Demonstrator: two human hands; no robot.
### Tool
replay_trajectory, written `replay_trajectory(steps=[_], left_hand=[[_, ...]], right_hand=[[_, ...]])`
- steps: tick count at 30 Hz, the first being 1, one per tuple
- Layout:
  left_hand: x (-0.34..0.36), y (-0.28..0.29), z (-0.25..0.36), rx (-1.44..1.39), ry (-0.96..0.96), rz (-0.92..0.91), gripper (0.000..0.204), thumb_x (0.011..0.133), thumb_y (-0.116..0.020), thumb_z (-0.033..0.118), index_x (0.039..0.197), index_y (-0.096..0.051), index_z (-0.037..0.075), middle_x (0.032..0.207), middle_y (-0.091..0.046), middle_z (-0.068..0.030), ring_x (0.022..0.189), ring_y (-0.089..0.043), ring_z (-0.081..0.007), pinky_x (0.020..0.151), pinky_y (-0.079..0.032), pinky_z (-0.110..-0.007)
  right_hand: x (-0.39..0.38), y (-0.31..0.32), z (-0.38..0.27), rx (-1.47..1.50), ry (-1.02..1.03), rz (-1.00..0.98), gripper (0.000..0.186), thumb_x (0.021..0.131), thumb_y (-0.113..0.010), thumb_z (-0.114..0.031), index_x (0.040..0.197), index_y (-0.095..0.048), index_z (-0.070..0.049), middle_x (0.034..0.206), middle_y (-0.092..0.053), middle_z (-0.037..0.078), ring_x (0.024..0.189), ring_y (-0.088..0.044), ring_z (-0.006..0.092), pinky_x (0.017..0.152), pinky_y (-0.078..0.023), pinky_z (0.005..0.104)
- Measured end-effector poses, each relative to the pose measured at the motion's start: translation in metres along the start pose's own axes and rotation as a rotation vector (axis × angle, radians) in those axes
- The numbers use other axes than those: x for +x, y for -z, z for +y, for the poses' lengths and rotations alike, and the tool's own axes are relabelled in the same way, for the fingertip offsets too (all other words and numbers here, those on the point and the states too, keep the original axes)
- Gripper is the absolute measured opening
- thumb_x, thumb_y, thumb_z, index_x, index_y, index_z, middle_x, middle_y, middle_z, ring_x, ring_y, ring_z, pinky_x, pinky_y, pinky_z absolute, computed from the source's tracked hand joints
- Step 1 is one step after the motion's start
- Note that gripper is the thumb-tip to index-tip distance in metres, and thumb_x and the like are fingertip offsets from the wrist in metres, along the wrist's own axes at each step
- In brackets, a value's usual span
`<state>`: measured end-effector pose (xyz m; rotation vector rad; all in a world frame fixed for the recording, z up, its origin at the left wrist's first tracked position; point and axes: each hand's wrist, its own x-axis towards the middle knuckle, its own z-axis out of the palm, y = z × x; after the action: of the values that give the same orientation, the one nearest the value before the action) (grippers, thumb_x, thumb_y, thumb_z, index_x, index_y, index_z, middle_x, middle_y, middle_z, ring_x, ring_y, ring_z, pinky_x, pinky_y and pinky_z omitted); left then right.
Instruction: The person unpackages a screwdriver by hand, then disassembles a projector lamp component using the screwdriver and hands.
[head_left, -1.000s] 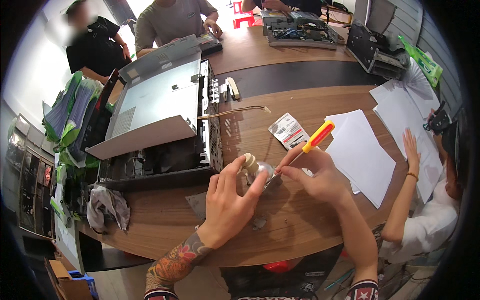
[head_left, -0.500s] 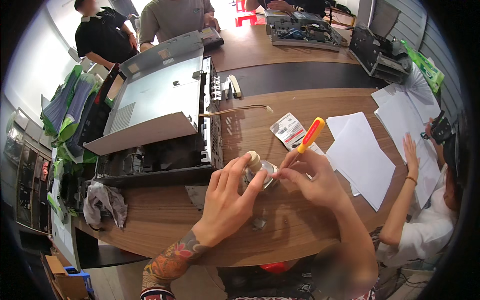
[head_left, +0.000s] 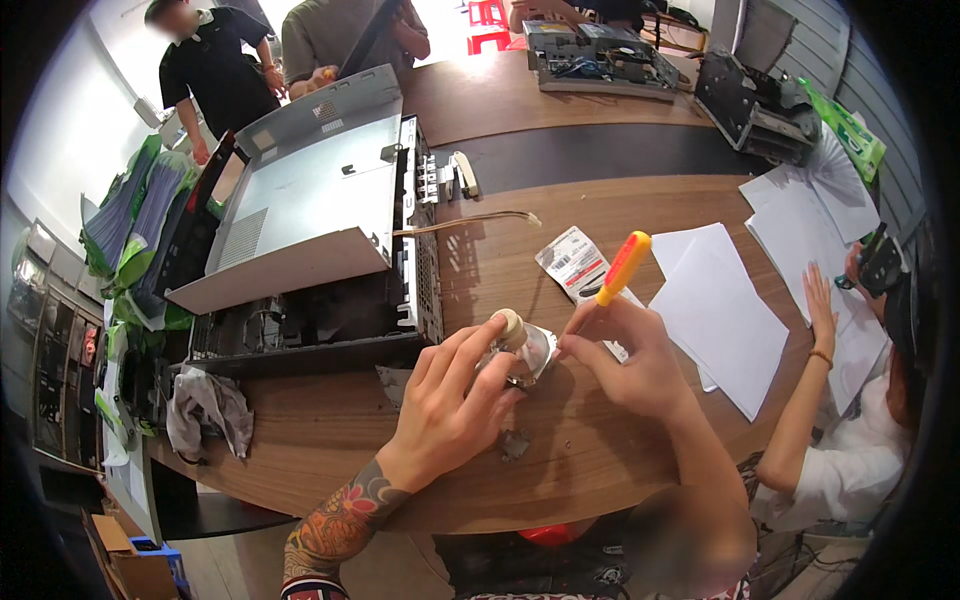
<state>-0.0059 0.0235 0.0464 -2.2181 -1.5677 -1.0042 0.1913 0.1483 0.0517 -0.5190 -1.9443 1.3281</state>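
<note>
While R hand (head_left: 630,355) pinches yellow screwdriver (head_left: 624,269), L hand (head_left: 445,400), fingers parted, grips cream-necked pc (head_left: 512,332), printed label (head_left: 574,260) nearby

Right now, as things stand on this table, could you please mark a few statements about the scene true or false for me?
1. The right hand holds a yellow-and-red screwdriver. True.
2. The left hand is empty. False: it holds a small cream-topped part.
3. A thin cable reaches from the large metal case onto the table. True.
4. The white sheets lie left of that case. False: they lie to its right.
</note>
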Motion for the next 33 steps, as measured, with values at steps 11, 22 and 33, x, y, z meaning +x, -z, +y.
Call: replay_trajectory(steps=[11,22,33], left_hand=[[-0.003,-0.007,0.004,0.067,-0.081,-0.002,0.055,0.071,-0.084,0.009,0.115,-0.05,0.007,0.137,-0.058,-0.0215,0.116,-0.063,-0.0356,0.086,-0.047,-0.043],[-0.005,-0.008,0.005,0.119,-0.072,-0.008,0.037,0.084,-0.067,0.013,0.121,-0.059,0.012,0.139,-0.059,-0.0211,0.113,-0.066,-0.0304,0.086,-0.046,-0.037],[-0.001,-0.004,0.009,0.119,-0.042,-0.034,0.035,0.083,-0.071,0.013,0.116,-0.063,0.005,0.138,-0.06,-0.0204,0.113,-0.065,-0.0294,0.086,-0.045,-0.037]], right_hand=[[-0.002,-0.011,-0.013,-0.127,0.151,-0.025,0.015,0.084,-0.073,0.004,0.097,-0.067,0.003,0.089,-0.072,0.012,0.084,-0.074,0.0227,0.077,-0.056,0.0321],[-0.003,-0.009,-0.013,-0.14,0.159,-0.033,0.016,0.083,-0.073,0.004,0.097,-0.067,0.003,0.088,-0.072,0.012,0.084,-0.073,0.0228,0.076,-0.056,0.0324],[-0.003,-0.011,-0.011,-0.246,0.278,-0.062,0.023,0.085,-0.073,0.003,0.103,-0.06,0.001,0.088,-0.066,0.015,0.08,-0.072,0.0267,0.07,-0.056,0.034]])
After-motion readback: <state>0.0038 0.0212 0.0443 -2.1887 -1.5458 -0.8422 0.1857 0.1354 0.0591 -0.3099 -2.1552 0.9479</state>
